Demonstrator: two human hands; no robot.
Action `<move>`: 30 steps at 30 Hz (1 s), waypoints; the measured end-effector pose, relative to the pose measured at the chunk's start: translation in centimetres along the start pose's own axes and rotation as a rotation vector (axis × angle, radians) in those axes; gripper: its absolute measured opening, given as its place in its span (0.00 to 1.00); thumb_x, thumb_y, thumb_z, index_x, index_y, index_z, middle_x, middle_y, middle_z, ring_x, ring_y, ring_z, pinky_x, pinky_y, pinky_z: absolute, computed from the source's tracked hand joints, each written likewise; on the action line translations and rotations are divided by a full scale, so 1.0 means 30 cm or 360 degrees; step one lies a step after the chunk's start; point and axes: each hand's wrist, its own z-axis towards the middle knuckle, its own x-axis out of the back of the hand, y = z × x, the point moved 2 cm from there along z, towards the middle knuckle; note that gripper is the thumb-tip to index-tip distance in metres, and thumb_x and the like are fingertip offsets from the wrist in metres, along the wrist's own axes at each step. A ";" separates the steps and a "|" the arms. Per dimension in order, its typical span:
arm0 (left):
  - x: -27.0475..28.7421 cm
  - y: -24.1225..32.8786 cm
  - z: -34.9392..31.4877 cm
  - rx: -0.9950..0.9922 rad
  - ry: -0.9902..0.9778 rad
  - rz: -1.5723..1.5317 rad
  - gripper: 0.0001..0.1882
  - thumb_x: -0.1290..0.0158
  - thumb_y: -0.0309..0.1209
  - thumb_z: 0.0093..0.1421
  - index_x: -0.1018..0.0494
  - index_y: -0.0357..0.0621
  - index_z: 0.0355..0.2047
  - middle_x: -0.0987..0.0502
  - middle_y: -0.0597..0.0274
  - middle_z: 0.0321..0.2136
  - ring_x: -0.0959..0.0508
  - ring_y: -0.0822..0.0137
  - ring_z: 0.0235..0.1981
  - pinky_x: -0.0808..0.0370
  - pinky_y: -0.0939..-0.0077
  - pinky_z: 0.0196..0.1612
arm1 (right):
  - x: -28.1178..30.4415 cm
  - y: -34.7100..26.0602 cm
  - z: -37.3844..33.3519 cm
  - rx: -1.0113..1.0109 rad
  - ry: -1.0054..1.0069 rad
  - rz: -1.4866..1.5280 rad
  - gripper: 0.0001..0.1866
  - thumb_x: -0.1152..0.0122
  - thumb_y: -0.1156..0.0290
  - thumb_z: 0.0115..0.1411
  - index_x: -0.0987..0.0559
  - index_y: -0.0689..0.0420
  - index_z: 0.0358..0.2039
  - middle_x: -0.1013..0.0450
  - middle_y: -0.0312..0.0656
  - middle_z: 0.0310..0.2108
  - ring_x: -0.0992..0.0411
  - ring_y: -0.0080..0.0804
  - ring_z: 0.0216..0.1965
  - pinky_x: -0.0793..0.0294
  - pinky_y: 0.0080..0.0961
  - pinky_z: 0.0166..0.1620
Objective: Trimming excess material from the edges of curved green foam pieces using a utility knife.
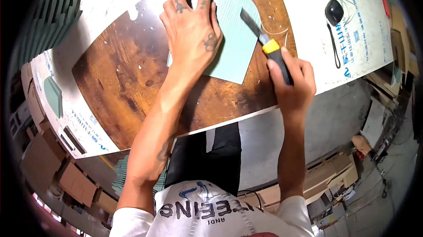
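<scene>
on the wood-grain board, a pale-green sheet is pressed beneath the left grip; whether anything is pinched there cannot be told. right of the sheet, a utility knife is clasped in the closed right grip, its long axis slanted far-left, blade over the sheet. the board is carried by a white counter; cardboard boxes are kept beyond.

Left hand — on green sheet | right hand — gripping utility knife, blade out
</scene>
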 end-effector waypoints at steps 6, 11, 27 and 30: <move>-0.018 -0.017 0.022 -0.0164 0.0018 -0.0214 0.19 0.51 0.29 0.64 0.32 0.32 0.52 0.30 0.44 0.40 0.33 0.52 0.42 0.32 0.52 0.45 | 0.016 0.043 0.024 0.0130 0.0015 0.0093 0.19 0.27 0.70 0.50 0.17 0.59 0.44 0.28 0.43 0.28 0.29 0.36 0.29 0.28 0.29 0.31; -0.004 -0.034 0.032 -0.0284 0.0065 -0.0265 0.16 0.50 0.27 0.63 0.34 0.31 0.49 0.32 0.46 0.34 0.33 0.55 0.37 0.33 0.57 0.42 | 0.002 0.045 0.087 0.0222 -0.0017 0.0055 0.18 0.26 0.71 0.49 0.17 0.61 0.42 0.28 0.44 0.27 0.29 0.36 0.29 0.28 0.29 0.31; 0.002 0.037 0.022 0.0911 -0.0027 0.0222 0.22 0.51 0.45 0.66 0.28 0.45 0.53 0.34 0.27 0.50 0.43 0.36 0.62 0.43 0.31 0.58 | 0.055 0.145 0.238 0.0482 -0.0505 0.0140 0.24 0.23 0.71 0.44 0.17 0.58 0.44 0.29 0.40 0.29 0.32 0.34 0.29 0.30 0.28 0.31; -0.020 0.042 0.013 0.0789 0.0127 0.0312 0.16 0.52 0.38 0.66 0.28 0.47 0.51 0.36 0.34 0.51 0.40 0.41 0.58 0.44 0.39 0.58 | 0.050 0.148 0.299 0.0530 -0.0564 0.0118 0.23 0.24 0.73 0.44 0.18 0.59 0.43 0.28 0.41 0.30 0.31 0.35 0.29 0.29 0.27 0.31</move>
